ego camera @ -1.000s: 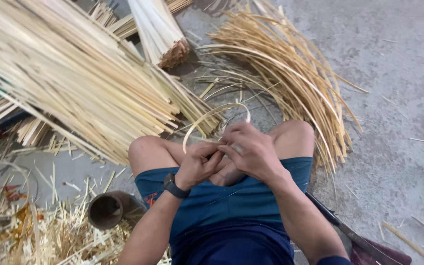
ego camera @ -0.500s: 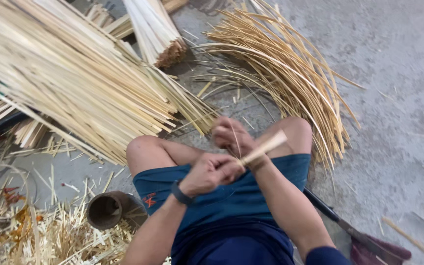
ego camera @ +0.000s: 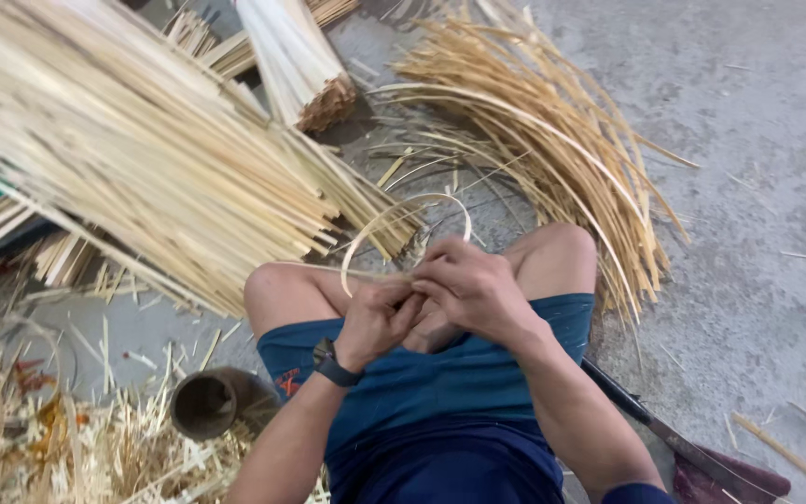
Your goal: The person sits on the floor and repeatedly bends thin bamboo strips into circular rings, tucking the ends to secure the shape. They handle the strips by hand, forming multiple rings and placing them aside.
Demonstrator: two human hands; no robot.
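Note:
I sit on the floor in blue shorts, knees apart. My left hand, with a black watch on the wrist, and my right hand are pressed together between my knees. Both pinch a thin pale bamboo strip that is bent into a round loop rising above my fingers. The loop's ends meet inside my grip and are hidden there.
A big stack of straight bamboo splints lies to the left, a tied bundle at the top. Curved strips fan out to the right. A short bamboo tube stands by my left thigh, a long knife by my right.
Half a second ago my hands were apart, drawing the strip out straight. Now they have come together again and the strip is bent into a loop, as it was one second ago.

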